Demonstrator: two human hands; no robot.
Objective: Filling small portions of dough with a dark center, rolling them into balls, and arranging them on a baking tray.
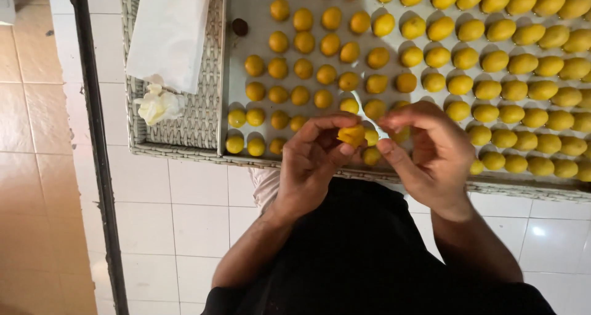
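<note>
My left hand pinches a small yellow dough piece between thumb and fingers, just above the near edge of a flat grey tray. My right hand is beside it, fingers curled, gripping a thin pale tool whose tip points at the dough piece. Several rows of yellow dough balls cover the tray, round ones on the left, oval ones on the right.
The tray rests on a woven wicker surface. On it at the left lie a white paper sheet and a crumpled white tissue. A dark round lump sits on the tray's left side. White floor tiles lie below.
</note>
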